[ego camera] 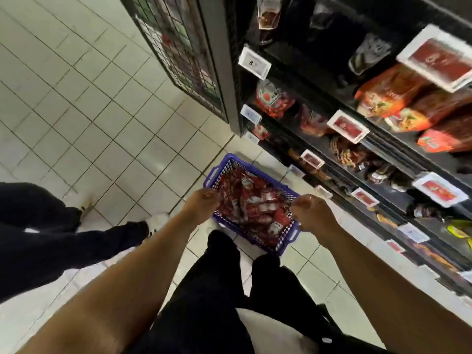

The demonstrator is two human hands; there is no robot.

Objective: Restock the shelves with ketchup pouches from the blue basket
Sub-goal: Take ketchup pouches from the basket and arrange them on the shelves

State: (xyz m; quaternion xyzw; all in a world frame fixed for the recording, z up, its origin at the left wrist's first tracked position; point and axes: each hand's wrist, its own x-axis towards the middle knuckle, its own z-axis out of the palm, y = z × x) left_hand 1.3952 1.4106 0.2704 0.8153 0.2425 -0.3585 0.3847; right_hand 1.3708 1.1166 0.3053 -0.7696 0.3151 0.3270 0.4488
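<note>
The blue basket (286, 247) sits low by the foot of the shelves, full of red ketchup pouches (255, 203). My left hand (200, 204) curls its fingers over the basket's left long rim. On the opposite long rim, my right hand (313, 212) grips with curled fingers, a ring on one finger. Blur hides the fingertips where they meet the rim and pouches. More red ketchup pouches (274, 100) stand on a middle shelf of the dark shelf unit (383, 159) to the right.
Price tags (254, 63) line the shelf edges. Orange and red bags (398, 98) fill the upper right shelves. A black wire rack (178, 44) stands at the shelf end. Another person's dark-trousered legs and white shoe (157, 222) are at the left on the tiled floor (76, 98).
</note>
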